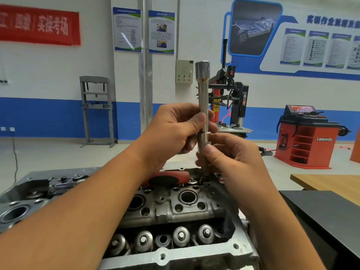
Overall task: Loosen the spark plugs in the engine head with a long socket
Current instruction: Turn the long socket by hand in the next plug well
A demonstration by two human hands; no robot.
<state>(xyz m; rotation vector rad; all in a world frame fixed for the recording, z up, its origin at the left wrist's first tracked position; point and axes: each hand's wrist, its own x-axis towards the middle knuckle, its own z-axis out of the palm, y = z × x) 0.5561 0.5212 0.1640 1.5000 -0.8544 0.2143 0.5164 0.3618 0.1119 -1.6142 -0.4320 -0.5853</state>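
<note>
Holding a long, polished steel socket (203, 98) upright above a grey cast-aluminium engine head (175, 209), a person prepares to loosen its spark plugs in a training workshop. The left hand (173, 131) pinches the slim upper shaft between thumb and fingers, while the right hand (231, 154) grips the thicker lower section with thumb and curled fingers, where two pieces appear to join; the bottom end is hidden behind the fingers. The round spark plug wells (188, 196) lie open along the middle of the head, directly below and nearer than the tool. A red-and-black ratchet handle (167, 177) rests on the far edge of the head, just behind the left wrist. Doing this step well likely means seating the joint fully, keeping the tool straight, then lowering it squarely into a well until it settles on the plug, since a tilted socket could slip or damage the plug.
</note>
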